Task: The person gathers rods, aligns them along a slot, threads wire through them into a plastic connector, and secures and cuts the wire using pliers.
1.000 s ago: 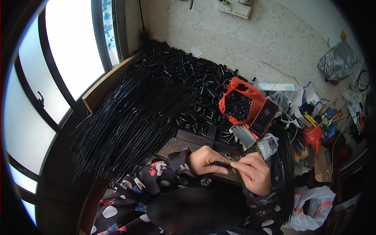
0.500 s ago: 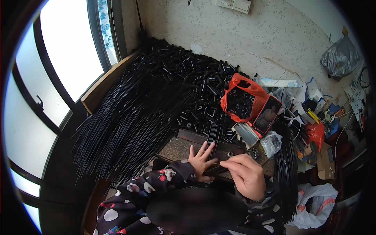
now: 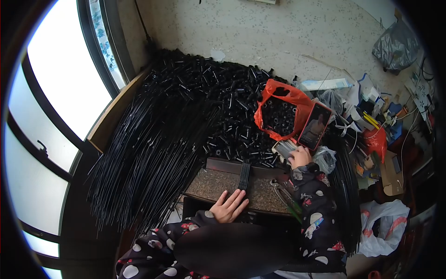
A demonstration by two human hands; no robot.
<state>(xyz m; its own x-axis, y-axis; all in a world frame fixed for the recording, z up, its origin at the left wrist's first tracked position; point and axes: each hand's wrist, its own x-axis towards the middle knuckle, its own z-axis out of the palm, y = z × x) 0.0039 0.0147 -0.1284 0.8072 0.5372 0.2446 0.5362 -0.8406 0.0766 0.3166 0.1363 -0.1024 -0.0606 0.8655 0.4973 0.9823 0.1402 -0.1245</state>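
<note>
My left hand [image 3: 228, 207] lies with its fingers spread at the near edge of the speckled board [image 3: 209, 185], its fingertips against the lower end of a small row of black rods [image 3: 244, 174]. My right hand [image 3: 300, 157] reaches to a small open box of thin strips [image 3: 284, 149] below the phone; its fingertips are at the box, and whether they hold anything is too small to tell. Pliers with green handles [image 3: 286, 200] rest on the board's right side.
Long black rods [image 3: 144, 158] fan out at the left, below a heap of black tubular parts [image 3: 200, 79]. A red bag [image 3: 303, 109] of parts and a phone [image 3: 316, 126] stand behind my right hand. More rods [image 3: 343, 186] hang at the right, near a white bag [image 3: 383, 228].
My hands have come apart. The left has opened onto the board by the rods; the right has moved up and away to the small box. The view has shifted, and the pliers now show.
</note>
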